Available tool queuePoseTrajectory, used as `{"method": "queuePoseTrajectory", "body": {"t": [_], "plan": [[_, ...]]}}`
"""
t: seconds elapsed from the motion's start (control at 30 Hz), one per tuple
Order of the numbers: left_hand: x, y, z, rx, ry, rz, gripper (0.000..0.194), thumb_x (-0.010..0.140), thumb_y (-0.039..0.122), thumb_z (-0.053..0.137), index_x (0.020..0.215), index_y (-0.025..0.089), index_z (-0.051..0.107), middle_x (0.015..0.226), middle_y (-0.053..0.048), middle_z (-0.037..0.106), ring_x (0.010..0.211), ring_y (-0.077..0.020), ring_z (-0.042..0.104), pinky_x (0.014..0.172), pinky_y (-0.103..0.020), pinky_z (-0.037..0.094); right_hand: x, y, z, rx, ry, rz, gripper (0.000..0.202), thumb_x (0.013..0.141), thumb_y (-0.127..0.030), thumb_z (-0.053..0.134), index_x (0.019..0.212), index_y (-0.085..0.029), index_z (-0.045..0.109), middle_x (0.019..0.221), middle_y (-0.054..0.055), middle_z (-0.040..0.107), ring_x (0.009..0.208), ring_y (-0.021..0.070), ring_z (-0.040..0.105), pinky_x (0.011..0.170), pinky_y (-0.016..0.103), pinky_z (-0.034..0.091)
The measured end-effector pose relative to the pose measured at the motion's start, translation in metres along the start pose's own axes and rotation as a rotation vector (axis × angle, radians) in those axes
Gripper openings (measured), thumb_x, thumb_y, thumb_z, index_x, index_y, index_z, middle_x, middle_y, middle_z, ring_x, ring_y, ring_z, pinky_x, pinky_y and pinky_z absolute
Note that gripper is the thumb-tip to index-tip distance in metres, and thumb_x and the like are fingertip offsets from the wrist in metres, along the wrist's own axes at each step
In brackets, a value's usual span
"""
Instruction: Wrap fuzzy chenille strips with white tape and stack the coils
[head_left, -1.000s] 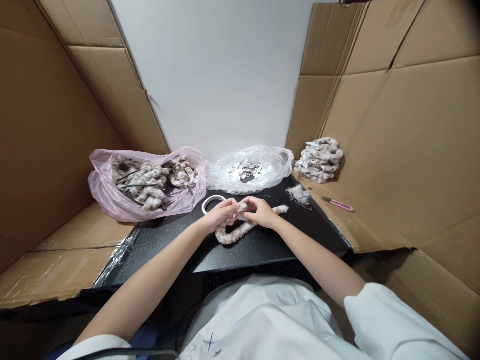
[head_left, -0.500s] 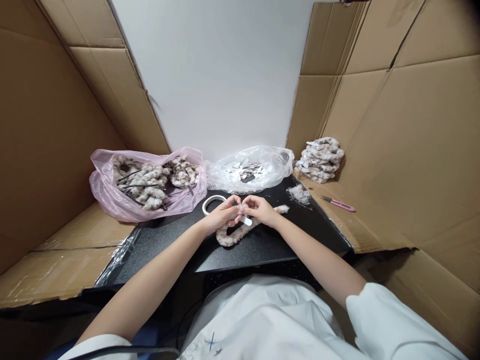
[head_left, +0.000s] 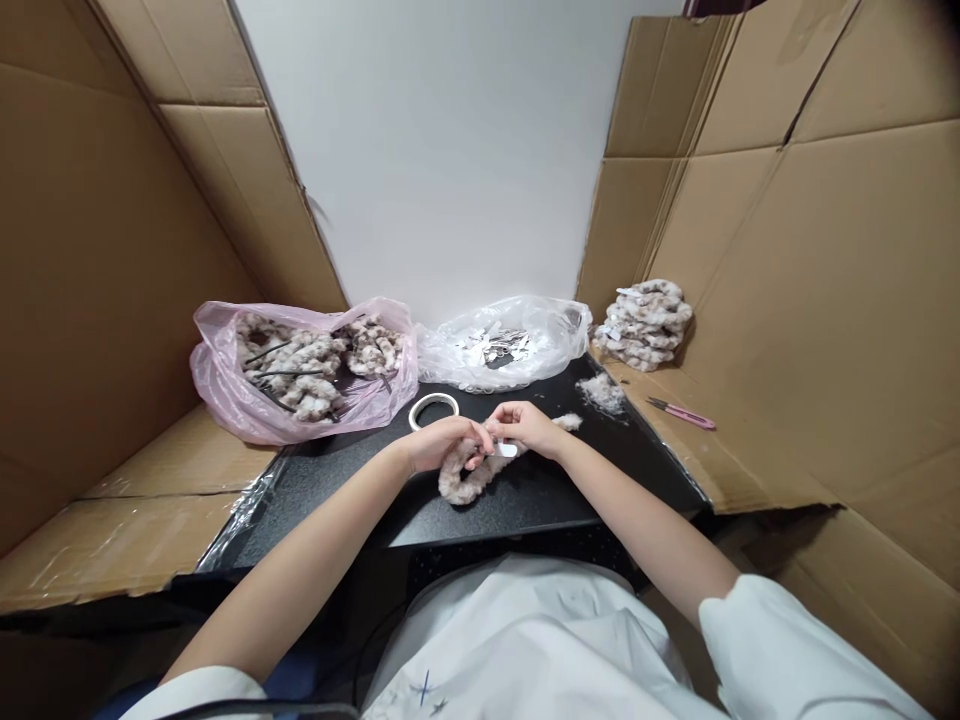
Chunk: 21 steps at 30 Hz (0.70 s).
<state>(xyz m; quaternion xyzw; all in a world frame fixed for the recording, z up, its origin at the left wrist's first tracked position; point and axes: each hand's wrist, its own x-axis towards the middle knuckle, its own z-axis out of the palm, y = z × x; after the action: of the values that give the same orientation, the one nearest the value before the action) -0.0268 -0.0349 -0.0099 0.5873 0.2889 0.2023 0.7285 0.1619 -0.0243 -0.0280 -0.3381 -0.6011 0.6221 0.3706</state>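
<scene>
A mottled fluffy strip lies in a loop on the black table, its other end showing beyond my right hand. My left hand is closed on the strip, palm inward, at the loop's upper part. My right hand pinches close beside it, fingers pressed together at the strip. A small white tag sticks out just below the fingertips. What exactly the fingertips grip is partly hidden. A white tape roll lies just behind my left hand.
A pink bag with fluffy pieces and dark strips stands at left. A clear bag of white tags sits behind. At right are stacked fluffy rings, loose fluff and pink snips. Cardboard walls both sides.
My fingers have shifted around the strip; my left hand has turned over more, and the white tag now points more to the right. The whole view has moved slightly.
</scene>
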Motion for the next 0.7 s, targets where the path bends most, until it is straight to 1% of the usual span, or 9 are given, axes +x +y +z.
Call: {"method": "queuePoseTrajectory", "body": {"t": [0.1,0.17,0.23,0.3,0.4,0.47,0.53,0.6,0.7], "plan": [[-0.001,-0.002,0.0,-0.047,-0.07,-0.075,0.025,0.074,0.032,0.062,0.075,0.008,0.067,0.055,-0.001,0.05,0.051,-0.0095,0.045,0.052,-0.023,0.036,-0.001,0.002,0.0,-0.02,-0.014,0.002,0.039,0.052,-0.042,0.082,0.07,-0.014,0.061,0.061,-0.002,0.062,0.055,0.0087,0.051,0.054,0.022,0.037],[0.0,-0.003,0.001,-0.085,-0.103,-0.111,0.027,0.072,0.035,0.068,0.071,0.008,0.066,0.051,0.003,0.04,0.048,-0.0065,0.035,0.049,-0.022,0.029,-0.001,0.002,0.001,-0.036,-0.02,0.005,0.039,0.051,-0.041,0.083,0.07,-0.014,0.061,0.06,-0.003,0.06,0.053,0.0083,0.05,0.053,0.022,0.037],[0.0,-0.002,0.0,-0.095,-0.11,-0.113,0.029,0.071,0.036,0.072,0.066,0.009,0.063,0.049,0.007,0.03,0.046,-0.0047,0.025,0.046,-0.021,0.022,0.001,0.002,0.002,-0.03,-0.003,-0.005,0.039,0.052,-0.041,0.082,0.07,-0.014,0.062,0.059,-0.003,0.059,0.053,0.0081,0.049,0.054,0.023,0.038],[-0.004,0.006,-0.003,-0.083,-0.071,-0.06,0.032,0.07,0.039,0.073,0.062,0.011,0.059,0.048,0.008,0.024,0.045,-0.0041,0.019,0.046,-0.02,0.018,0.003,0.003,0.0,0.018,0.064,-0.045,0.037,0.057,-0.045,0.078,0.072,-0.015,0.062,0.062,-0.002,0.06,0.055,0.0089,0.051,0.056,0.024,0.041],[-0.022,0.022,-0.006,-0.074,0.068,0.105,0.04,0.072,0.043,0.071,0.055,0.014,0.048,0.049,0.009,0.02,0.045,-0.0035,0.017,0.045,-0.019,0.017,0.008,0.004,-0.004,0.024,0.21,-0.106,0.031,0.069,-0.046,0.068,0.076,-0.016,0.063,0.069,0.0,0.063,0.062,0.011,0.057,0.064,0.026,0.046],[-0.042,0.028,-0.002,-0.089,0.144,0.18,0.045,0.072,0.043,0.071,0.053,0.015,0.042,0.05,0.008,0.02,0.044,-0.0033,0.017,0.044,-0.019,0.017,0.008,0.006,-0.006,-0.158,0.274,-0.127,0.021,0.073,-0.038,0.064,0.076,-0.017,0.063,0.071,0.001,0.064,0.066,0.012,0.058,0.067,0.026,0.046],[-0.065,0.025,0.005,-0.121,0.238,0.235,0.043,0.07,0.044,0.071,0.054,0.015,0.043,0.051,0.008,0.02,0.043,-0.003,0.016,0.042,-0.018,0.017,0.006,0.007,-0.006,-0.461,0.274,-0.134,0.011,0.073,-0.027,0.062,0.072,-0.017,0.064,0.069,0.001,0.064,0.065,0.0125,0.057,0.064,0.025,0.044],[-0.086,0.016,0.014,-0.151,0.344,0.31,0.041,0.068,0.048,0.071,0.057,0.016,0.049,0.051,0.009,0.019,0.042,-0.0027,0.015,0.041,-0.018,0.018,0.002,0.006,-0.001,-0.75,0.243,-0.118,0.007,0.073,-0.022,0.06,0.07,-0.017,0.065,0.066,0.0,0.063,0.062,0.0124,0.056,0.06,0.024,0.04],[-0.105,0.0,0.019,-0.083,0.527,0.414,0.034,0.068,0.049,0.07,0.069,0.016,0.063,0.047,0.009,0.018,0.042,-0.0042,0.018,0.043,-0.02,0.022,0.001,0.0,0.01,-1.017,0.199,-0.084,0.008,0.075,-0.024,0.061,0.076,-0.02,0.067,0.067,0.0,0.065,0.062,0.0129,0.057,0.058,0.024,0.037]]}}
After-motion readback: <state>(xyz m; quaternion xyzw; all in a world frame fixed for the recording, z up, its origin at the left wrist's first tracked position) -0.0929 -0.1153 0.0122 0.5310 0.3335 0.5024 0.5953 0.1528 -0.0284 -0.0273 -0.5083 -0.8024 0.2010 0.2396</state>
